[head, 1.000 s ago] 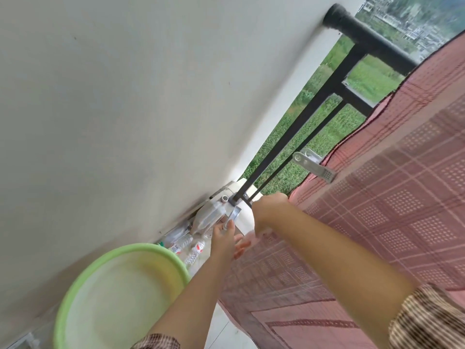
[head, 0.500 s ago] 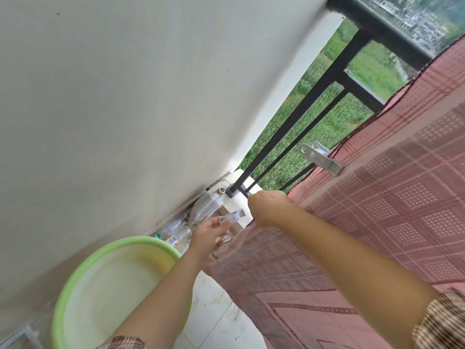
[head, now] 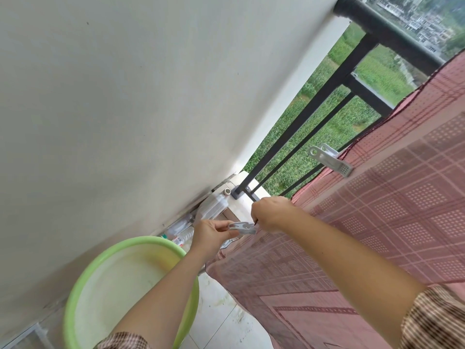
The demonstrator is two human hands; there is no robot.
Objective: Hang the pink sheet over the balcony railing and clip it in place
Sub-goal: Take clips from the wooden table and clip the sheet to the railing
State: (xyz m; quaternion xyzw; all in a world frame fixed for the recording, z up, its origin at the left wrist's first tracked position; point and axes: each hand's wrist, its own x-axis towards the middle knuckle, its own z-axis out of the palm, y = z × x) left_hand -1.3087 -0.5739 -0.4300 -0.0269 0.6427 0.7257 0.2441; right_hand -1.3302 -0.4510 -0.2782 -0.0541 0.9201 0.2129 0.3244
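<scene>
Pink sheet [head: 364, 235], draped over balcony railing [head: 392, 36], filling the view from 2 to 5 o'clock, side edge running down toward 6. One white clip [head: 329, 159] already biting that edge at about 2 o'clock. Left hand [head: 211, 230], just below centre, pinching second clip [head: 242, 227] by its tail. Right hand [head: 271, 214], at 3 o'clock of the left and nearly touching it, closed tight on the lower sheet edge; whether a rail bar is inside that fist, cannot tell. Green basin [head: 100, 268] down at 7 o'clock, bottles [head: 191, 222] against the wall just beyond.

Likely step: fixing the lower edge with the second clip. To do well: squeeze the tail fully so the mouth gapes, keep fabric taut and flat in the right fist, slide the mouth over cloth and bar together if a bar lies behind, release only once seated deep. Avoid catching a mere fold; shallow bite probably slips in wind.
</scene>
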